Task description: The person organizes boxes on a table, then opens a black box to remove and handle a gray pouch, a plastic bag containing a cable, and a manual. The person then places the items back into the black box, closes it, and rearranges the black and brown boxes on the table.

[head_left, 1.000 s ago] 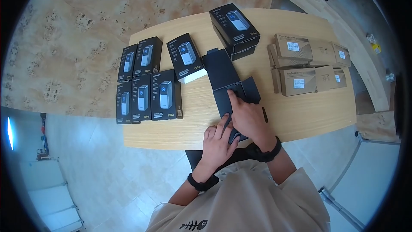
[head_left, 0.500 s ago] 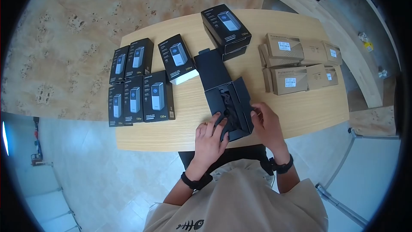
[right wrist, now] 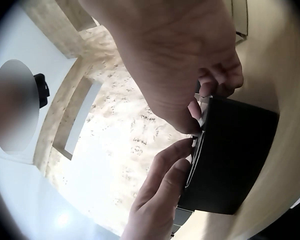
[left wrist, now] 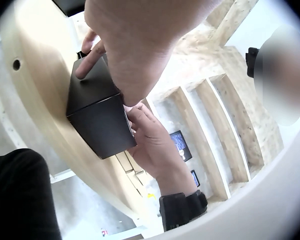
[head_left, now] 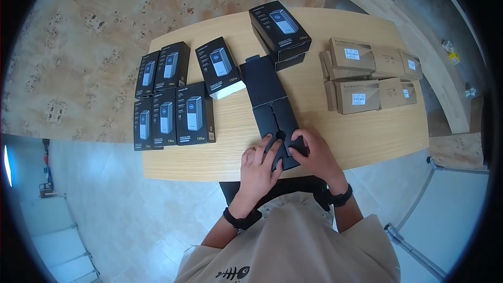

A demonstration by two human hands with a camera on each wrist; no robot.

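A black cardboard box [head_left: 264, 112] lies in front of me, its long lid panel [head_left: 263, 83] folded back away from me. Two dark inner flaps cover the top, meeting at a seam with a round hole [head_left: 281, 134]. My left hand [head_left: 255, 172] holds the left edge near the close end. In the left wrist view its outer fingers [left wrist: 91, 64] lie along the side wall, while the thumb is over the top. My right hand [head_left: 320, 158] grips the right edge, thumb and index finger bent over the right flap. What lies under the flaps is hidden.
Several printed black boxes [head_left: 195, 112] stand at the left, with another [head_left: 219, 64] beside the lid. Two more are stacked [head_left: 280, 26] at the back. Brown cartons [head_left: 359, 96] are piled at the right. The table's front edge [head_left: 209, 180] runs close to my body.
The right flap, earlier raised with the dark inside showing, is now folded down over the box. My right hand has moved from the outer side onto that flap. My left hand stays at the left edge.
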